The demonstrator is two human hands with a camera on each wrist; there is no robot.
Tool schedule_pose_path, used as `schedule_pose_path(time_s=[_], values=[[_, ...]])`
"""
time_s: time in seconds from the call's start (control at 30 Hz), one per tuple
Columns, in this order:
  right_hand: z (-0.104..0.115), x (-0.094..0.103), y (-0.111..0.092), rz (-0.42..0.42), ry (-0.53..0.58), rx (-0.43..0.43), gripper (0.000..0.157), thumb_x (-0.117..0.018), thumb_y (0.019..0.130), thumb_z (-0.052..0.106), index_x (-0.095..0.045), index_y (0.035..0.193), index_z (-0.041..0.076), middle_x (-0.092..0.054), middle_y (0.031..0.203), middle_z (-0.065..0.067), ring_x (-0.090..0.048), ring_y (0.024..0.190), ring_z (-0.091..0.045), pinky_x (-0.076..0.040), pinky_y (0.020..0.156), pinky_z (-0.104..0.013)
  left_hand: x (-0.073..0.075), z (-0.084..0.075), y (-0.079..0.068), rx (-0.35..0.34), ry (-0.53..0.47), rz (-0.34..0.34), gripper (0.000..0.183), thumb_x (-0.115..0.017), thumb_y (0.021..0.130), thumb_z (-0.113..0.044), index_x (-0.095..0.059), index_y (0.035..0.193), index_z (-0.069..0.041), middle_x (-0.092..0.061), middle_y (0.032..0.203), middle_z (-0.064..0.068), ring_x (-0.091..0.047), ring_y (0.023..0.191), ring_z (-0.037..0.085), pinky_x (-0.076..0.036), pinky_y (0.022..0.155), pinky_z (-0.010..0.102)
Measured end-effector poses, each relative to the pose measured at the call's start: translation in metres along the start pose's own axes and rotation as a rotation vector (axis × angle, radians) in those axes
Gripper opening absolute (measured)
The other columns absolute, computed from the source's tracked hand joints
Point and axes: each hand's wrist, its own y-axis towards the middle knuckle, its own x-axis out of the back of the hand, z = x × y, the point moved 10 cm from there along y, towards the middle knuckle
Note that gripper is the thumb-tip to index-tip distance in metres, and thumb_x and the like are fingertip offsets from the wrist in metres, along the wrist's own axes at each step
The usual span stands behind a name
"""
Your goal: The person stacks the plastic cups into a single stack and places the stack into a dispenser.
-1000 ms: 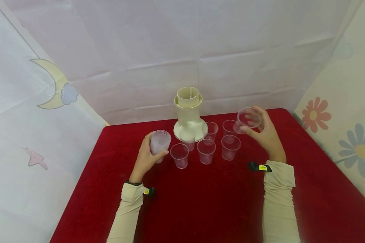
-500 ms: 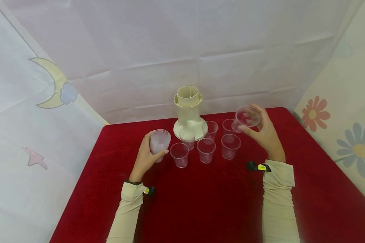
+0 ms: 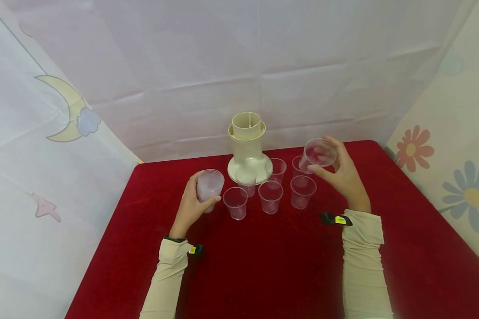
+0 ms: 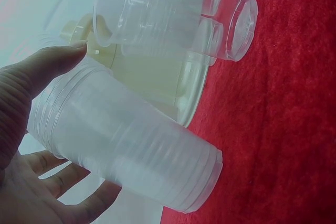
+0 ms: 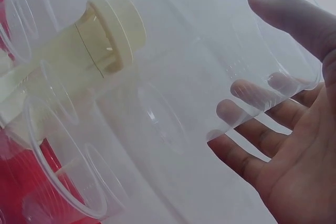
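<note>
My left hand point(image 3: 193, 201) grips a nested stack of clear plastic cups point(image 3: 210, 186), thumb across the near side. In the left wrist view, the stacked cups point(image 4: 131, 135) lean with their bases toward the red cloth. My right hand point(image 3: 341, 173) holds one clear plastic cup point(image 3: 318, 153) by its side, higher than the standing cups. In the right wrist view, fingers point(image 5: 252, 140) show through the wall of that cup point(image 5: 210, 77). Between the hands, several clear cups stand upright in two rows, among them a front-left cup point(image 3: 236, 204) and a front-right cup point(image 3: 302, 195).
A cream-coloured cylindrical holder point(image 3: 247, 146) on a round base stands at the back, right behind the cups. Red cloth point(image 3: 271, 266) covers the table. A pale fabric wall point(image 3: 183, 88) rises behind its far edge, with printed panels at both sides.
My right hand has moved a little to the left with its cup, now over the back-right standing cup in the head view. The left hand and its stack stay in place.
</note>
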Motion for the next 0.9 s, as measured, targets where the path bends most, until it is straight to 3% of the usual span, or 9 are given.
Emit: schedule_pose_path(time_s=[0.23,0.53,0.77,0.9], values=[[0.002,-0.006,0.000,0.006,-0.030,0.007,0.077,-0.069,0.077,0.006,-0.027,0.140,0.019,-0.043,0.132,-0.011,-0.038,0.122,-0.023,-0.031,0.101,-0.042,0.000,0.003,-0.002,0.008,-0.006,0.004,0.084,-0.078,0.066,-0.039,-0.030,0.135,-0.031,-0.043,0.126,-0.005,-0.047,0.107,0.015,-0.046,0.082,0.045],[0.007,-0.014,0.000,0.025,-0.004,0.015,0.077,-0.070,0.077,0.006,-0.027,0.140,0.020,-0.043,0.132,-0.008,-0.039,0.121,-0.022,-0.035,0.098,-0.028,0.000,0.005,-0.002,0.008,-0.006,0.001,0.084,-0.078,0.066,-0.040,-0.031,0.135,-0.031,-0.042,0.127,-0.005,-0.046,0.107,0.016,-0.045,0.083,0.045],[0.008,-0.018,0.001,0.025,-0.038,0.006,0.077,-0.071,0.076,0.009,-0.029,0.138,0.025,-0.044,0.131,-0.007,-0.038,0.121,-0.020,-0.030,0.100,-0.048,-0.001,0.005,-0.002,0.017,0.009,-0.006,0.084,-0.078,0.065,-0.041,-0.031,0.134,-0.032,-0.043,0.126,-0.006,-0.046,0.107,0.015,-0.045,0.083,0.045],[0.010,-0.020,0.002,0.021,-0.039,0.004,0.077,-0.072,0.075,0.011,-0.030,0.138,0.026,-0.045,0.130,-0.008,-0.038,0.121,-0.021,-0.028,0.100,-0.051,0.000,0.004,-0.002,0.017,0.010,-0.008,0.084,-0.078,0.065,-0.042,-0.031,0.134,-0.032,-0.042,0.127,-0.007,-0.046,0.107,0.015,-0.046,0.083,0.045]])
